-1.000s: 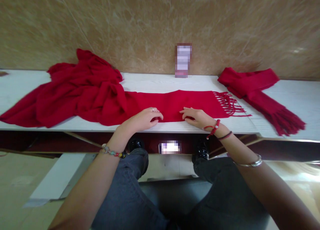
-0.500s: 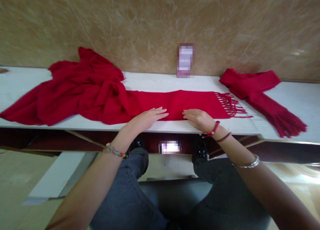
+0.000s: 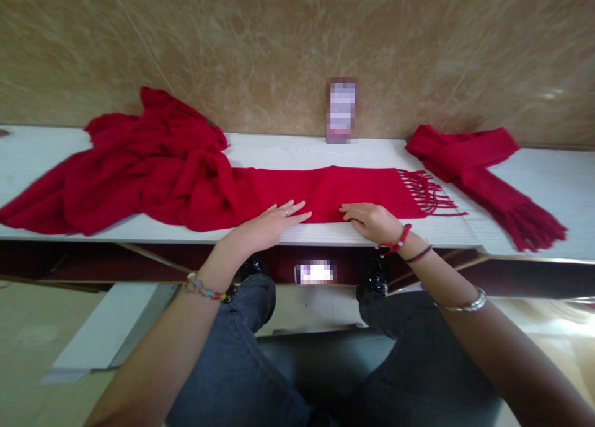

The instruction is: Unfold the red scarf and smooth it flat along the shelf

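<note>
A red scarf (image 3: 320, 185) lies along the white tabletop. Its right part is laid out smooth and ends in twisted fringe, while the left part is a loose, rumpled heap. On its near edge, about the middle, my left hand (image 3: 274, 222) rests flat with fingers spread, a ring on one of them. To the right my right hand (image 3: 374, 221) touches the same near edge, its fingers stretched out to the left and slightly bent; its thumb is hidden. Between the two hands a short stretch of the edge shows.
Another red scarf (image 3: 469, 163), folded over itself with fringe towards me, lies at the right. A blurred-out upright rectangle (image 3: 341, 111) stands by the brown marbled wall (image 3: 260, 55). Below the tabletop (image 3: 274, 149) is a lit, blurred-out device (image 3: 316, 272). A white panel (image 3: 106, 328) is at lower left.
My left hand has shifted slightly left and its fingers have spread wider. The right hand stays at the edge almost unmoved. The view has moved a little.
</note>
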A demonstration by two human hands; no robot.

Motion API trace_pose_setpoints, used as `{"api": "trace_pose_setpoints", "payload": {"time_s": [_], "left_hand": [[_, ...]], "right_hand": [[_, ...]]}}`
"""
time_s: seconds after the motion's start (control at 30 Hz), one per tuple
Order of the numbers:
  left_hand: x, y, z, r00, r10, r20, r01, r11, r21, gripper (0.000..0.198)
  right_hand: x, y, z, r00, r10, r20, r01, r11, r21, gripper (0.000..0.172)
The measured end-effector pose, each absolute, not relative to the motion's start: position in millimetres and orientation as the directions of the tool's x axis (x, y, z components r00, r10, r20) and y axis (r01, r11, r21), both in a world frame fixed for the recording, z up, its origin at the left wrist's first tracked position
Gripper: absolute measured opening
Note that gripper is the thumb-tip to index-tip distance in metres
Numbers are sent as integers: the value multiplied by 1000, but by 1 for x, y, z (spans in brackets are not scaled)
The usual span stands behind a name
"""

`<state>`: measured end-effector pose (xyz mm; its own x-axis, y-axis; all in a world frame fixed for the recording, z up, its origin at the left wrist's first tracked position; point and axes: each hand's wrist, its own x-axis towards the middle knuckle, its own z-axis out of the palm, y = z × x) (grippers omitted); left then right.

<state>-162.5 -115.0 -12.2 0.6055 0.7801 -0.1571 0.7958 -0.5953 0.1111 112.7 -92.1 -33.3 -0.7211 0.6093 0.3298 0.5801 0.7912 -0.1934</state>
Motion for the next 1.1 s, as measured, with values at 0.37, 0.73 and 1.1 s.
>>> {"api": "trace_pose_setpoints", "payload": {"time_s": [0.37, 0.73, 1.1], "left_hand": [[-123, -99, -16, 494, 865, 88, 860, -501, 98, 49], [-126, -87, -10, 139, 965, -224, 988, -118, 103, 67], [-112, -77, -14, 168, 985, -45, 982, -164, 94, 62]], "right_hand": [[81, -77, -30, -403, 830, 385, 804, 522, -285, 45], [100, -98, -21, -296, 952, -81, 955, 294, -28, 56], [63, -83, -8, -216, 973, 81, 962, 226, -152, 55]]}}
